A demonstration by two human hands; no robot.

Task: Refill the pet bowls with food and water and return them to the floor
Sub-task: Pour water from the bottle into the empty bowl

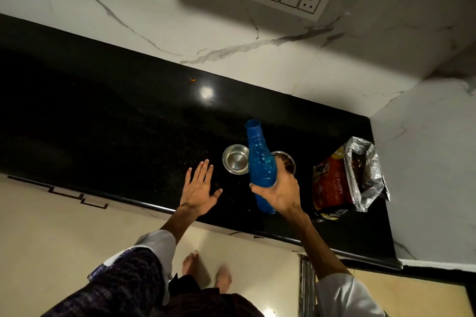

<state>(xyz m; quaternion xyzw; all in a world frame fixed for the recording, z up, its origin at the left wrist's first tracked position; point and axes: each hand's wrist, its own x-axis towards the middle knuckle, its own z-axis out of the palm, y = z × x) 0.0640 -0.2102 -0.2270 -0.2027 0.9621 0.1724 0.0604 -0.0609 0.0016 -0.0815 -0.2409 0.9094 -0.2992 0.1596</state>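
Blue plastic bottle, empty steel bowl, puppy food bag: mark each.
Blue plastic bottle (pixel 258 159): head view, ribbed body.
Empty steel bowl (pixel 235 162): head view, inner base.
Red puppy food bag (pixel 332 188): head view, printed front.

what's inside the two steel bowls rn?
Left bowl: bare steel, no food; water can't be judged. Right bowl: brown kibble, partly hidden behind the blue bottle in the right hand.
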